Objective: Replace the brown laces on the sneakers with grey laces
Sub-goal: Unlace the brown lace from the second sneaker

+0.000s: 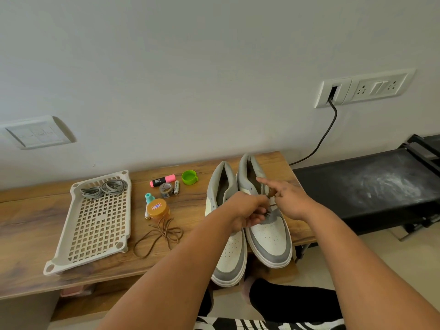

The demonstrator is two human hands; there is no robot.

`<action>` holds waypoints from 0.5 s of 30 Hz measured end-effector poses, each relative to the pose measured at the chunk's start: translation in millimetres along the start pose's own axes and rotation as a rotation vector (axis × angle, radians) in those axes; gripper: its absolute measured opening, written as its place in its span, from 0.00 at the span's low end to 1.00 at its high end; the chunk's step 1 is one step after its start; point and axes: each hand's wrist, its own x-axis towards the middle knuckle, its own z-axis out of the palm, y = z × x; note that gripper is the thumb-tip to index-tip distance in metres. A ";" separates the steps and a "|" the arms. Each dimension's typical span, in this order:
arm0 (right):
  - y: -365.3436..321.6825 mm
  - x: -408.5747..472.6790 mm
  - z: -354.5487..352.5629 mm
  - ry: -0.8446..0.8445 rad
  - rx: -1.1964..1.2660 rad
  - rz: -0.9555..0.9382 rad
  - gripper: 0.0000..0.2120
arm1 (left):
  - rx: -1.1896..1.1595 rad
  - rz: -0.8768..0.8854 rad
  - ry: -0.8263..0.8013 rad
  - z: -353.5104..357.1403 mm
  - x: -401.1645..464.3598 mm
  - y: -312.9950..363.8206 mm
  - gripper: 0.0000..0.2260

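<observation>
Two white and grey sneakers stand side by side on the wooden table, toes towards me. The left sneaker (pixel 229 256) shows no lace. On the right sneaker (pixel 271 236) a brown lace (pixel 271 193) still runs through the eyelets. My right hand (pixel 289 201) pinches that lace above the tongue, index finger pointing left. My left hand (pixel 247 210) grips the lace lower down, over the shoe's eyelets. A loose brown lace (pixel 158 234) lies tangled on the table left of the shoes. Two coiled grey laces (pixel 104 188) lie in the far end of a beige perforated tray (pixel 95 234).
Between tray and shoes lie a pink highlighter (pixel 162 180), a green cap (pixel 189 177), a tape roll (pixel 166 189), a brown-lidded jar (pixel 158 208), a teal-capped bottle (pixel 149 198) and batteries. A black bench (pixel 371 186) stands to the right; a black cable (pixel 326 134) hangs from the wall socket.
</observation>
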 end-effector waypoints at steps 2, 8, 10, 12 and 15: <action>2.3 2.2 -0.2 0.007 0.086 0.007 0.31 | -0.022 -0.008 -0.037 -3.1 -2.2 3.3 0.06; 6.5 3.1 1.9 0.014 0.183 0.031 0.32 | 0.270 0.035 0.219 2.0 12.1 -12.7 0.12; 6.8 2.9 1.7 0.012 0.193 0.028 0.32 | 0.210 0.036 0.182 4.2 11.4 -9.8 0.08; 7.6 4.0 2.4 0.005 0.196 0.028 0.32 | 0.149 0.028 0.130 3.0 10.0 -6.0 0.05; 9.1 5.6 2.7 -0.004 0.215 0.038 0.32 | 0.034 0.008 0.050 -3.9 6.3 -1.3 0.07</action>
